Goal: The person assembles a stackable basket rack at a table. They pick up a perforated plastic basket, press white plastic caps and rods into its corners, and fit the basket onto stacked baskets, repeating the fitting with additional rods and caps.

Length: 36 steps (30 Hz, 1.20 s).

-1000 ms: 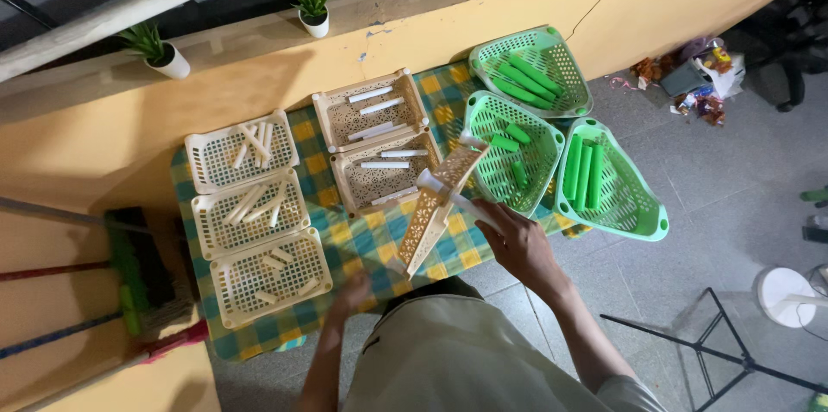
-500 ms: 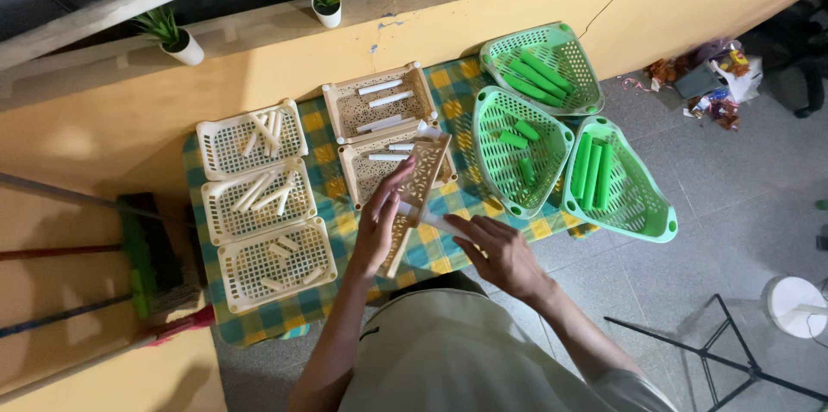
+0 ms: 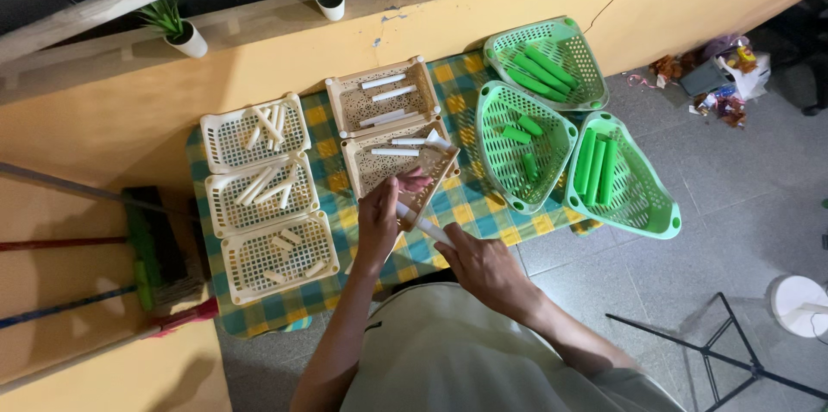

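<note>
Two hands meet at frame centre over the checked desk (image 3: 448, 213). Left hand (image 3: 379, 222) closed around the near edge of a tilted beige tray (image 3: 423, 183), thumb on its rim. Right hand (image 3: 483, 265) pinching a white tube (image 3: 423, 224) whose far end touches the tray. Beige baskets (image 3: 384, 97) with more white tubes just above. White baskets (image 3: 259, 192) stacked at left; green baskets (image 3: 552, 127) with green tubes at upper right. Brooms (image 3: 103, 248) far left.
</note>
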Each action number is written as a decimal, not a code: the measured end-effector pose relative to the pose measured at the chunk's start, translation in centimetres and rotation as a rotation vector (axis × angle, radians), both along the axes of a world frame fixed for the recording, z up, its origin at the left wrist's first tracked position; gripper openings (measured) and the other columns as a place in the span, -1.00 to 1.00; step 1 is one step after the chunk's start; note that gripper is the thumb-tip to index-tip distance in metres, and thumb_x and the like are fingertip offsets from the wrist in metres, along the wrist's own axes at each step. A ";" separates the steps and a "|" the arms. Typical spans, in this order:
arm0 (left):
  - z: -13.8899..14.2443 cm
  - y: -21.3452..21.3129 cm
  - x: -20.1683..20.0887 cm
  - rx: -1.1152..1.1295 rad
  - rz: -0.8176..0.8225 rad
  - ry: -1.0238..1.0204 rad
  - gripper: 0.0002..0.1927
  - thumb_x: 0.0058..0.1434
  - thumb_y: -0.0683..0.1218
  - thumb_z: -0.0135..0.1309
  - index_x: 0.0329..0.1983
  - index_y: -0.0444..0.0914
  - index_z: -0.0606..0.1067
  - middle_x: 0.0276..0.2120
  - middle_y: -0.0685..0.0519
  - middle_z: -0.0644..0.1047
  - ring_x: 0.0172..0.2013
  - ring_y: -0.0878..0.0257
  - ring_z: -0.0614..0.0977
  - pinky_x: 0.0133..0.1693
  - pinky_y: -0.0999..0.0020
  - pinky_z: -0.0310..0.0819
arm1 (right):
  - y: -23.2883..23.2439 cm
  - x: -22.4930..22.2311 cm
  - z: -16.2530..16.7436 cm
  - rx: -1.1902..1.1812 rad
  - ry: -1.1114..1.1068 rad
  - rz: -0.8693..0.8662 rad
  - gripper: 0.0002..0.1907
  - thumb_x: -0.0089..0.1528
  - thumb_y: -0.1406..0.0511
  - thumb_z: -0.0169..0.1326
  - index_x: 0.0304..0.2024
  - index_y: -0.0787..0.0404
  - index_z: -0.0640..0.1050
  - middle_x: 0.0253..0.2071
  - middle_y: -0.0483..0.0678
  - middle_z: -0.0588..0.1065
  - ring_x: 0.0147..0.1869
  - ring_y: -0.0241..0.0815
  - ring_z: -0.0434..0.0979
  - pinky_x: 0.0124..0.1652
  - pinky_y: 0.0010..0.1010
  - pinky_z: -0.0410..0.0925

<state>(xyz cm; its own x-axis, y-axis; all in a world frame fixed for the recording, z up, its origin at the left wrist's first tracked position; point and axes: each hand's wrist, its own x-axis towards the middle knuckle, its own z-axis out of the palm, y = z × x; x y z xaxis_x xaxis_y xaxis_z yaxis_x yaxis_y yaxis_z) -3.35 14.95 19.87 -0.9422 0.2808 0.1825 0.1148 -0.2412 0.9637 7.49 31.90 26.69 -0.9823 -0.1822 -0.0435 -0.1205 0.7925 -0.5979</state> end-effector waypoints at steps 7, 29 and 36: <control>-0.4 0.2 -0.8 -0.059 0.014 -0.150 -0.55 0.55 -0.03 -0.27 -0.07 -0.36 0.61 0.03 -0.09 0.67 -0.07 0.17 0.62 0.06 0.25 0.55 | 0.1 -0.6 -1.6 0.087 0.169 0.028 -0.73 0.40 0.17 0.03 -0.21 0.24 0.36 -0.67 0.03 0.41 -0.67 0.08 0.44 -0.65 -0.12 0.27; -1.3 0.0 -1.8 -0.086 -0.005 -0.179 -0.54 0.52 -0.02 -0.25 -0.45 -0.33 0.46 -0.32 -0.16 0.67 0.00 0.07 0.74 -0.02 0.24 0.71 | -1.7 -0.7 -1.5 -0.290 -0.163 -0.136 -0.76 0.41 0.18 -0.04 -0.14 0.24 0.37 -0.65 0.12 0.46 -0.63 0.18 0.50 -0.59 -0.03 0.26; -1.0 -0.2 -1.8 -0.050 -0.020 -0.118 -0.54 0.55 -0.04 -0.26 -0.43 -0.35 0.44 -0.35 -0.17 0.65 0.09 0.05 0.69 0.04 0.24 0.62 | -2.2 -0.8 -1.3 -0.386 -0.147 -0.185 -0.74 0.41 0.18 -0.01 -0.13 0.28 0.43 -0.61 0.12 0.45 -0.55 0.04 0.47 -0.51 -0.09 0.25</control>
